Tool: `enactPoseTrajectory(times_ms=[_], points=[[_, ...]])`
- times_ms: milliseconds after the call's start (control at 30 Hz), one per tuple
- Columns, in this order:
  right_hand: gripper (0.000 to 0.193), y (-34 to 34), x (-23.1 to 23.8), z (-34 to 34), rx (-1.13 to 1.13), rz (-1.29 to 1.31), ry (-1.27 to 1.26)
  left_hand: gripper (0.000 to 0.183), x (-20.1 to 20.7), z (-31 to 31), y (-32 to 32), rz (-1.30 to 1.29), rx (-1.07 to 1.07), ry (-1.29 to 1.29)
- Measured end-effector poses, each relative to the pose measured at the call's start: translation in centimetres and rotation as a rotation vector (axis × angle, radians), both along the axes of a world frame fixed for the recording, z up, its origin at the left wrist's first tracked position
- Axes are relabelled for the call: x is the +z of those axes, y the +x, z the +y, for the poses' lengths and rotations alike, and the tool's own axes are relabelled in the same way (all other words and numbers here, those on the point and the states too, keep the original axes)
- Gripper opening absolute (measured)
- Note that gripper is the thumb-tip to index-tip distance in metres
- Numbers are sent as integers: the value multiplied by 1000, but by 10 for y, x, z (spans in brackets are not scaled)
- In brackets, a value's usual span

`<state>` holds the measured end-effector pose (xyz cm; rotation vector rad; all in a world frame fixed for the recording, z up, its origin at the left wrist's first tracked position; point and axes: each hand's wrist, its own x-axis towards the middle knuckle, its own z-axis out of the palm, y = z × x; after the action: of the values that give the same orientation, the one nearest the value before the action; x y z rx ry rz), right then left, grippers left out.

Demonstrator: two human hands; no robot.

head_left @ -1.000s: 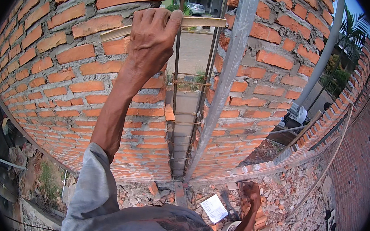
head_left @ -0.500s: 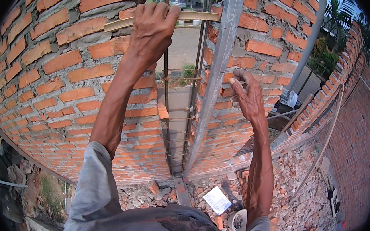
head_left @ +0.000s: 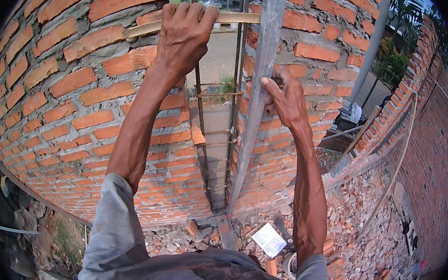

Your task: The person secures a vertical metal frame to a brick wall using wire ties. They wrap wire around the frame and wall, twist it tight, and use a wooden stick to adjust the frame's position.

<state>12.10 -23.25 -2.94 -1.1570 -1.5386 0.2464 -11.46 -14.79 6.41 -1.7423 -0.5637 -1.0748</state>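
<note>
Wooden strip (head_left: 238, 17), just one, held high and spanning between two brick wall sections (head_left: 96, 91).
Left hand (head_left: 184, 32) clamped around it; right hand (head_left: 288, 102) thumbing one metal bar (head_left: 254, 113), whether gripping I cannot tell.

The left hand (head_left: 184, 41) clasps a wooden strip (head_left: 238, 18), the right hand (head_left: 288, 99) at a metal bar (head_left: 268, 39).

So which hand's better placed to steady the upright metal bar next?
Right, I'd say: the right hand is at the metal bar, thumb overlapping it in view, though firm contact can't be confirmed. The left hand is busy gripping the wooden strip.
</note>
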Motion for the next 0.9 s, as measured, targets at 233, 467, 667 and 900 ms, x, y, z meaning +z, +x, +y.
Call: enactPoseTrajectory(times_ms=[233,467,667,900], points=[[34,4,-3,5,-4,-17,-18,29,3,5,10,26,-87,90],[33,2,-4,5,5,24,13,27,7,12,20,73,-65,120],[32,4,-5,8,-15,-43,12,27,2,16,25,79,-74,118],[33,7,-7,10,-7,-39,14,35,1,18,24,85,-83,19]])
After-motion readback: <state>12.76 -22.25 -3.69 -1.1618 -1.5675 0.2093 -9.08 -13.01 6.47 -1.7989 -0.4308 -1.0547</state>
